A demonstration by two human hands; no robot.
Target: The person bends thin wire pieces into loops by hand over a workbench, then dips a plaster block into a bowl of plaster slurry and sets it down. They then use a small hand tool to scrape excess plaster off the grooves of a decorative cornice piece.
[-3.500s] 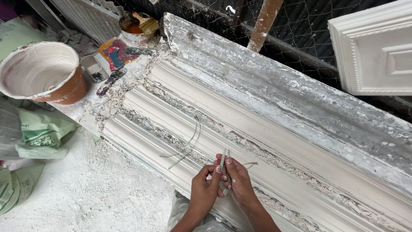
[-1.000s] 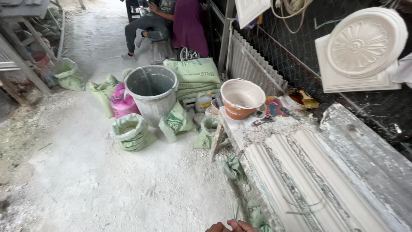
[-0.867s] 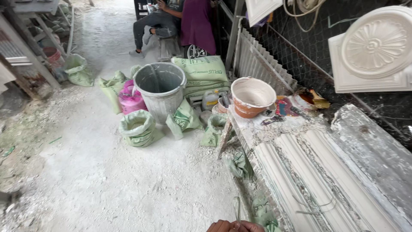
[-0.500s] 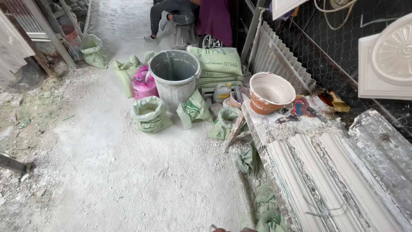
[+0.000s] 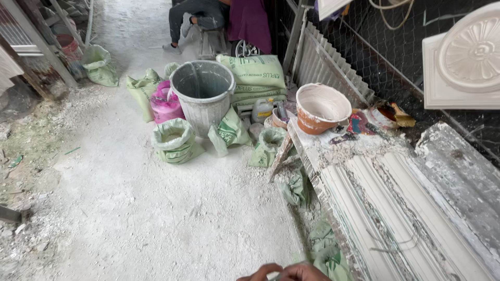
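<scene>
Only the tops of my two hands show, at the bottom edge of the head view. My left hand (image 5: 256,271) and my right hand (image 5: 307,271) are pressed close together. Something thin sits between them, but the frame cuts off the fingers, so I cannot tell what they grip. They hover over the dusty floor, just left of the long white plaster cornice mould (image 5: 406,218) on the bench. A thin bent wire (image 5: 396,243) lies on the mould.
A plaster-coated orange bowl (image 5: 323,106) stands at the bench's far end beside small tools. On the floor are a grey bucket (image 5: 203,91), a pink bucket (image 5: 165,104) and several green sacks (image 5: 174,138). A person sits on a stool (image 5: 208,15) beyond. A plaster ceiling rose (image 5: 469,52) leans at right.
The view has swung from looking down at the mould to looking out across the floor and buckets. My hands have dropped to the bottom edge, mostly out of frame.
</scene>
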